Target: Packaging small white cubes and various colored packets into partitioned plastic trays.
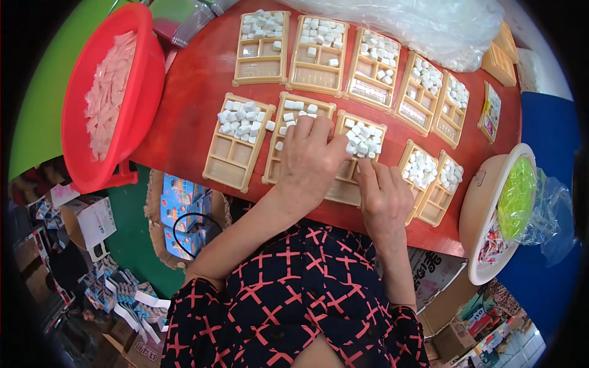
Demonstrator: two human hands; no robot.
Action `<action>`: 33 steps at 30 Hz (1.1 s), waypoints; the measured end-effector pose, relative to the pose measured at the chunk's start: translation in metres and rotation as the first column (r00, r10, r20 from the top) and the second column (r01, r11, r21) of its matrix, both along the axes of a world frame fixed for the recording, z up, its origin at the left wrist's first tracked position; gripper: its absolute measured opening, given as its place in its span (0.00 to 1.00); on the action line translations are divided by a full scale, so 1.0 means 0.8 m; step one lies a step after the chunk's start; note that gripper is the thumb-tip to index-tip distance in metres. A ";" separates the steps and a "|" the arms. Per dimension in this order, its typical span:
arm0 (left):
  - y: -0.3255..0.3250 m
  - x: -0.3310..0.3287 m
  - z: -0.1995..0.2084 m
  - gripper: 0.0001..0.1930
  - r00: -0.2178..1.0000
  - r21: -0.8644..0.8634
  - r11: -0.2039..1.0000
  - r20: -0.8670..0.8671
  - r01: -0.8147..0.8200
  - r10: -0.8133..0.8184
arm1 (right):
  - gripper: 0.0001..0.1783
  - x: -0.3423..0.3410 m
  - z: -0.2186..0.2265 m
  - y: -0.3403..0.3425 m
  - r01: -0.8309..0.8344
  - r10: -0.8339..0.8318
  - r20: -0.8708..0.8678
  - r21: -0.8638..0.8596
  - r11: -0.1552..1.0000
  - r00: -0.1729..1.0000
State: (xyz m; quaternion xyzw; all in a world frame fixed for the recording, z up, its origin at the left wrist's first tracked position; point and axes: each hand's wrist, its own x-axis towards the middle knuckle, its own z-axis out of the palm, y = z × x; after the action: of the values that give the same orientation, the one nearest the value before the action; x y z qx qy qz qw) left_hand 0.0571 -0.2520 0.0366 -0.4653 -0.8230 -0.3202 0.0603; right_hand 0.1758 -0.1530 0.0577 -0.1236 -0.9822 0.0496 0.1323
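Note:
My left hand (pixel 310 156) reaches over a beige compartment tray (pixel 270 174) in the front row, fingers curled down among small white marshmallow-like cubes (pixel 294 105); whatever its fingertips pinch is hidden. My right hand (pixel 385 195) is at the neighbouring tray (pixel 342 193), its thumb and fingers drawn together just below a heap of white cubes (pixel 363 140). What lies between those fingers is too small to make out. Left of both hands, another tray (pixel 227 173) has cubes filling its far compartment, with one loose cube (pixel 270 126) at its right rim.
More trays with cubes, such as one tray (pixel 261 72), form a back row on the red table (pixel 196 73). A red basin (pixel 142 92) of pale wrapped pieces stands left, a cream basin (pixel 481 202) with packets right. Clear plastic sheeting (pixel 423 27) covers the far edge.

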 end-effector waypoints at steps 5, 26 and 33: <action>0.000 0.001 -0.001 0.12 0.999 -0.037 0.999 0.032 0.008 -0.007 | 0.15 0.005 -0.001 -0.011 0.024 -0.023 0.014 -0.063 0.998 1.000; -0.028 0.007 0.010 0.11 0.995 0.128 0.992 0.097 -0.003 -0.010 | 0.08 -0.022 0.013 0.021 0.007 -0.092 -0.219 -0.359 0.933 0.971; -0.092 -0.010 0.007 0.14 0.983 0.124 0.975 0.032 -0.182 0.179 | 0.08 0.010 0.016 0.002 0.020 -0.016 0.018 -0.263 0.965 1.000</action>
State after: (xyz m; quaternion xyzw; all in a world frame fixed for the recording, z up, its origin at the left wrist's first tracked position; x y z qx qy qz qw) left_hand 0.0490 -0.3259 0.0423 -0.3804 -0.8405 -0.3699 0.1099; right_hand 0.1841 -0.1517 0.0703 -0.1492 -0.9668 0.1773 0.1077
